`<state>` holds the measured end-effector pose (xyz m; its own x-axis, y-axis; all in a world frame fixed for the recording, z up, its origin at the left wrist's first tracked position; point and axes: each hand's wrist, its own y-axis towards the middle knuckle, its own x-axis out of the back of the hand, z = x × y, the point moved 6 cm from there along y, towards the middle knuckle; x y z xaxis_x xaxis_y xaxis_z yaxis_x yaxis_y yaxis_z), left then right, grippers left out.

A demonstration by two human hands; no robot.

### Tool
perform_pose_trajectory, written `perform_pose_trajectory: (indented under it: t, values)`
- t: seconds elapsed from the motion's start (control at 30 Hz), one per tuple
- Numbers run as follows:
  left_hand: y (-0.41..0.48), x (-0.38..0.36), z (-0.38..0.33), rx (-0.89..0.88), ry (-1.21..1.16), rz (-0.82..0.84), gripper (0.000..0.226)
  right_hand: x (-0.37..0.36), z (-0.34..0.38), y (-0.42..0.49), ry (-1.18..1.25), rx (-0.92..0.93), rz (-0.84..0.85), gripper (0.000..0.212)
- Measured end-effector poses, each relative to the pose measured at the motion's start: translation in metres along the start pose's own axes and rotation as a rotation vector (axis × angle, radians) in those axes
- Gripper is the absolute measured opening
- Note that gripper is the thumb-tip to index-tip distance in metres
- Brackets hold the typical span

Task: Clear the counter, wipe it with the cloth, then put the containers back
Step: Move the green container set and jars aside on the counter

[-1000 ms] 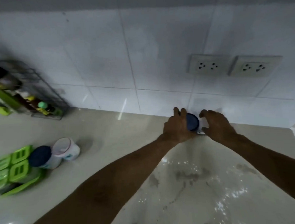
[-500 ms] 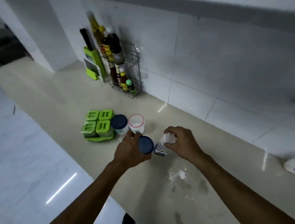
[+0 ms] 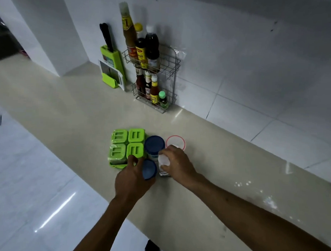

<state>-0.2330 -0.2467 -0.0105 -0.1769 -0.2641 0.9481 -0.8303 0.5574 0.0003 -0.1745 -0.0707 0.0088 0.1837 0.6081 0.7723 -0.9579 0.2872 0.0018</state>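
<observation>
A pale worktop [image 3: 66,109] runs diagonally from the upper left to the lower right of the frame, against a white tiled wall. At the lower right it glistens with wet patches [image 3: 267,202]. At upper centre a wire rack [image 3: 168,83] of sauce bottles stands against the wall.

At centre sits a green four-lidded spice set [image 3: 122,146], with a blue-lidded jar [image 3: 154,145] touching its right side and a red-rimmed white tub [image 3: 175,142] just beside that.

The left hand [image 3: 132,179] is curled around a second blue-lidded container [image 3: 149,169], lowering it in front of the first jar. The right hand [image 3: 175,163] pinches a small white-capped bottle [image 3: 164,163] from above, beside it; whether either base has touched down appears uncertain.

Risks: the group is tightly packed, so either hand could knock a neighbour over. The left container lands near the worktop's front edge and could be nudged off. Damp fingers could let the small bottle slip.
</observation>
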Motion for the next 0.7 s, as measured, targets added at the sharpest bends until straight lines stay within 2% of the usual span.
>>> perform_pose_trajectory:
  t: [0.13, 0.2, 0.3, 0.37, 0.5, 0.53, 0.63, 0.7]
  values:
    - [-0.004, -0.001, -0.001, -0.041, 0.066, -0.024, 0.081, -0.001, 0.0, -0.006, 0.012, 0.01, 0.051, 0.053]
    - [-0.006, 0.002, -0.015, -0.081, 0.083, -0.07, 0.08, 0.005, -0.008, -0.016, 0.044, -0.024, 0.056, 0.06]
    - [-0.019, 0.005, -0.052, -0.215, 0.034, -0.178, 0.063, 0.023, -0.025, -0.042, 0.198, -0.059, 0.022, 0.072]
    - [-0.03, -0.004, -0.083, -0.32, -0.043, -0.192, 0.055, 0.041, -0.046, -0.07, 0.246, -0.12, 0.017, 0.071]
    - [-0.05, -0.046, -0.156, -0.563, -0.105, -0.037, 0.035, 0.071, -0.121, -0.146, 0.125, -0.299, 0.034, 0.064]
    - [-0.055, -0.062, -0.175, -0.609, -0.101, 0.041, 0.037, 0.083, -0.143, -0.167, 0.1, -0.358, 0.016, 0.063]
    - [-0.075, -0.113, -0.225, -0.673, -0.031, 0.272, 0.062, 0.127, -0.202, -0.228, -0.021, -0.514, -0.058, 0.059]
    - [-0.084, -0.145, -0.247, -0.628, 0.048, 0.4, 0.081, 0.167, -0.239, -0.265, -0.109, -0.597, -0.143, 0.057]
